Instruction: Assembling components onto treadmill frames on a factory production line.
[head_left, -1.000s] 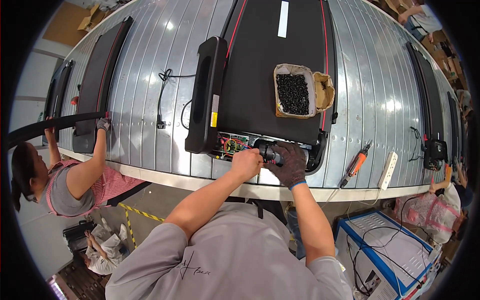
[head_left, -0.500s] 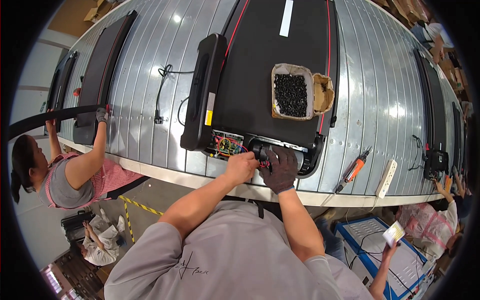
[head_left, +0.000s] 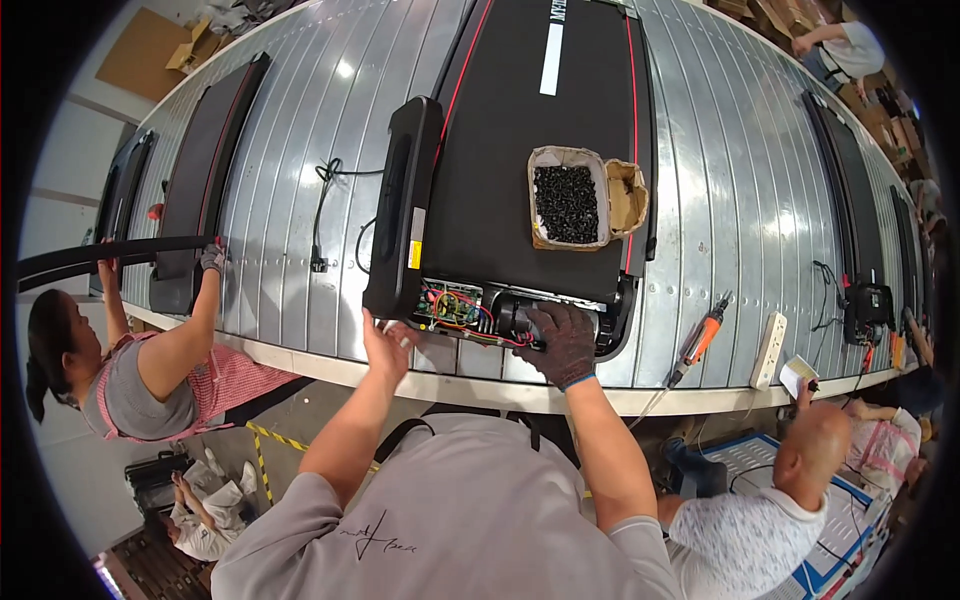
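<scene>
The treadmill (head_left: 530, 150) lies flat on the ribbed metal table (head_left: 740, 200), its near end open on a circuit board (head_left: 450, 305) and motor (head_left: 520, 315). The gloved right hand (head_left: 562, 340) rests spread over the motor, gripping nothing. The bare left hand (head_left: 385, 345), fingers loose and empty, touches the treadmill's near corner beside the board; a box of black screws (head_left: 567, 200) sits on the belt.

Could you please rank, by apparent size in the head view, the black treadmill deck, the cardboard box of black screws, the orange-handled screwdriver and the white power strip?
1. Black treadmill deck, largest.
2. Cardboard box of black screws.
3. Orange-handled screwdriver and white power strip: they look about alike, and fisheye bending near the rim makes ranking them unsure.
</scene>
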